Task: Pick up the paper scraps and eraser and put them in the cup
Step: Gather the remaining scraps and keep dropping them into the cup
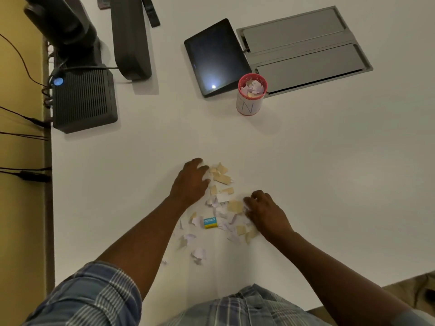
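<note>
My left hand (191,178) and right hand (263,209) curl onto paper scraps (222,203) (grip unclear); rake inward, then cup (251,95) at 12 o'clock.

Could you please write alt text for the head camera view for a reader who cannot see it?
A person's left hand and right hand gather torn paper scraps on a white table, with a blue and yellow eraser lying among them. Farther back a red-rimmed cup already holds scraps, beside a dark tablet.
</note>
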Available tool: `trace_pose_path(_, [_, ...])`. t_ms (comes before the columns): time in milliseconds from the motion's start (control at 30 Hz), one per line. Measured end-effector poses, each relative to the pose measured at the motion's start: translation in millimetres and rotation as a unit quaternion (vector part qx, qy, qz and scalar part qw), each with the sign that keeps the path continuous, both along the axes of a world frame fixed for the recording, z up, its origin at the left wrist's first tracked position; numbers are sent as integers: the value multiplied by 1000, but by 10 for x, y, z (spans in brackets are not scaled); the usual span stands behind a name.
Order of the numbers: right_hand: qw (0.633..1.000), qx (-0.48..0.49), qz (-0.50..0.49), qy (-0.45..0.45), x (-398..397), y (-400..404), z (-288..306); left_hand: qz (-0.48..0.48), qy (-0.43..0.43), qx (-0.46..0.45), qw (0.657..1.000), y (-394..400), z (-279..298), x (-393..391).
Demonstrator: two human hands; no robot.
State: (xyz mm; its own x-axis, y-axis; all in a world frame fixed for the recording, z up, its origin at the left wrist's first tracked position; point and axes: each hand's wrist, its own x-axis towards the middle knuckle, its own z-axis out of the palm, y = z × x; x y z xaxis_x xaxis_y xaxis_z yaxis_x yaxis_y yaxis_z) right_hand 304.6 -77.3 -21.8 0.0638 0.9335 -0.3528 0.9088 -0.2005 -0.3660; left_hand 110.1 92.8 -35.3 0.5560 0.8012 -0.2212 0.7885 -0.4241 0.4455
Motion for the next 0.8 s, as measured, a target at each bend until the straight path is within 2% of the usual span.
trace_pose_path(233, [999,30,34,-16,57,107,53,42,-16,44,998,-346,-7,-254])
trace_pose_path(367, [999,41,-27,19,80,203,69,62,-37,53,996,-438,21,-403])
trace_pose_path(500, [991,58,-108,60,89,315,98,125,-101,38,986,-452,116,-535])
trace_pose_path(633, [983,86,-136,86,64,452,123,223,-153,35,962,-413,222,-710])
trace_pose_path(800, [979,112,-138,101,-15,701,107,265,-150,32,952,-445,279,-1036])
